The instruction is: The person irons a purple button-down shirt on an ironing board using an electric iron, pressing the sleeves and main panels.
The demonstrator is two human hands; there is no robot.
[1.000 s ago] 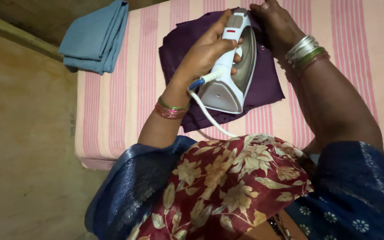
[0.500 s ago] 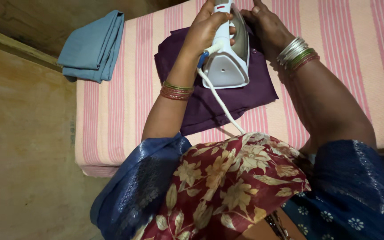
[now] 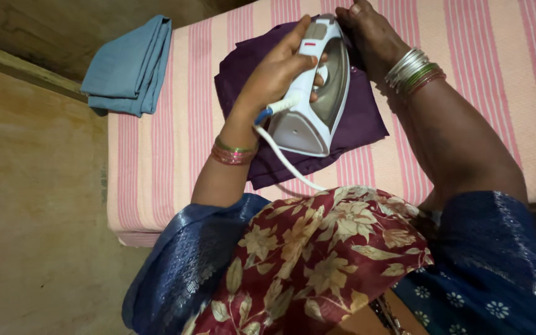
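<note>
The left hand point(image 3: 277, 74) grips the handle of a white and grey electric iron point(image 3: 314, 99), fingers point(image 3: 299, 59) curled tight around it, thumb over the top. The iron stands soleplate-down on a dark purple cloth point(image 3: 367, 121), its pointed nose aimed away from the person and its broad heel toward the body. A small red mark sits near the front of the handle, and a blue collar at the heel feeds a white cord point(image 3: 286, 164) that curves down toward the person's lap.

The right hand point(image 3: 370, 34) lies on the purple cloth just beside the iron's nose, palm down, fingers pressed flat to the fabric and holding nothing; the fingertips run up to the picture's top edge. A stack of silver, green and red bangles point(image 3: 414, 71) rings that wrist, and pink and green bangles point(image 3: 234, 152) ring the left one.

The purple cloth lies folded in the middle of a desk covered by a pink and cream striped sheet point(image 3: 175, 161). Well apart from it, at the far left corner of the sheet, a folded blue cloth point(image 3: 128, 68) hangs partly over the edge. Beside the desk lies a worn tan floor point(image 3: 32, 217). A red floral garment point(image 3: 317, 260) with a blue border fills the near foreground.
</note>
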